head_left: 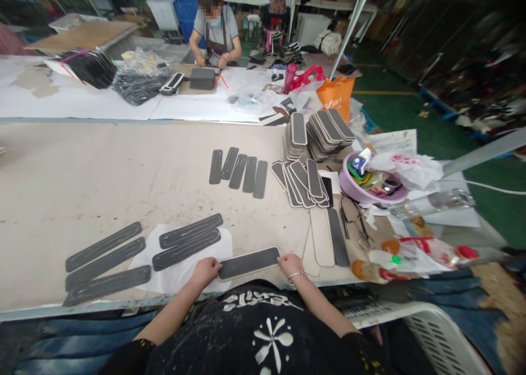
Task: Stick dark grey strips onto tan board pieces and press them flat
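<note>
A long dark grey panel with a pale border [249, 263] lies lengthwise between my hands at the table's near edge. My left hand [206, 271] pinches its left end, and my right hand [291, 265], with a bracelet at the wrist, pinches the right end. Left of it, two dark strips with shiny lines [187, 249] rest on a white sheet [164, 276]. Several similar strips [109, 254] lie farther left. Beyond my hands, a row of shorter dark strips [238, 172] sits beside a loose heap of pale-bordered panels [302, 183].
Tall stacks of bordered panels [318, 134] stand at the back right. Near them are a purple basin [353, 186] of odds and ends, scissors [361, 224] and a glue bottle [373, 272]. A white basket [431, 325] is below the table. A co-worker [216, 29] sits opposite.
</note>
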### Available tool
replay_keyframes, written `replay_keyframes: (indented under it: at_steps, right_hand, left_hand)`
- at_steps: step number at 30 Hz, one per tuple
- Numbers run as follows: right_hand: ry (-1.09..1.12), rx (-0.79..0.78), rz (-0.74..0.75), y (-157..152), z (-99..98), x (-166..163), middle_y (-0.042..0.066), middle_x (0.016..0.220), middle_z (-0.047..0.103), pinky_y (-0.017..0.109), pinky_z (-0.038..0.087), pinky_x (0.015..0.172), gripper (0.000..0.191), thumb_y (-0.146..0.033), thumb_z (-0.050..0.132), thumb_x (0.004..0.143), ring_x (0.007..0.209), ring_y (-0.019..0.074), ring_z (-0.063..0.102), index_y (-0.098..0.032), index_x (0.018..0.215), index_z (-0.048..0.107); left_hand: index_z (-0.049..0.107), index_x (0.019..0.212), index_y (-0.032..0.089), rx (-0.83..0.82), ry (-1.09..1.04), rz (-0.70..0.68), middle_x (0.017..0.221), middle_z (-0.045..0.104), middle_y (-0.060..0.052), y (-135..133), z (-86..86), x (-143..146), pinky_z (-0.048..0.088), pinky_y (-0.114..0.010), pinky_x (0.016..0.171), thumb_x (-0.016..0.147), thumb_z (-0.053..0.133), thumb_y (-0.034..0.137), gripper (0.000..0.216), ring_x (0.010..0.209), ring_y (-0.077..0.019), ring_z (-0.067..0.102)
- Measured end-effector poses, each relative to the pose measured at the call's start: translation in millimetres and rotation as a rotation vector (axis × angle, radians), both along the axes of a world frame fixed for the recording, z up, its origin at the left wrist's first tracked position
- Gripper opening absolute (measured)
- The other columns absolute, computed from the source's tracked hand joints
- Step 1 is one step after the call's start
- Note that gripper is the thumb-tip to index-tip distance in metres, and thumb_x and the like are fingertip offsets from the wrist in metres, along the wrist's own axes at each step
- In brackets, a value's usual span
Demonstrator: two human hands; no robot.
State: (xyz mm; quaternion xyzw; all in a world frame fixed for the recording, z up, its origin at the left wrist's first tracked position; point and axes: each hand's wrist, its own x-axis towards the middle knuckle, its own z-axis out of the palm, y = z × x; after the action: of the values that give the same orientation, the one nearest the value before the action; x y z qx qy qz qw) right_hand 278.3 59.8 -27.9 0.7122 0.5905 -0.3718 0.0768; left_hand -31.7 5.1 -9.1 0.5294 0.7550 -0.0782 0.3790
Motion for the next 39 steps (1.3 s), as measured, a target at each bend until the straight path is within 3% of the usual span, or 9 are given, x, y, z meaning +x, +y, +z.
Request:
replay_keyframes:
  at_steps: [22,39]
  right_hand:
    - [0.009,-0.006,0.044,3.5,1.6,-0.4,0.004,0.056,0.064,0.023,0.036,0.057,0.031,-0.033,0.05,0.077,0.062,0.0163,0.059,-0.02,0.056,0.068]
    - [-0.034,-0.004,0.036,2.4,7.4,-4.4,0.004,0.064,0.067,0.022,0.04,0.059,0.028,-0.031,0.049,0.077,0.067,0.0159,0.062,-0.02,0.062,0.069]
  left_hand:
    - [0.065,0.068,0.016,0.021,0.002,0.042,0.064,0.066,-0.005,-4.7,-5.1,-0.6,0.036,-0.024,0.06,0.079,0.048,0.035,0.028,0.066,-0.0164,0.059]
    - [0.062,0.069,0.017,0.016,0.063,0.008,0.073,0.067,-0.007,-2.6,-3.0,4.0,0.038,-0.025,0.067,0.08,0.048,0.03,0.022,0.075,-0.0191,0.06]
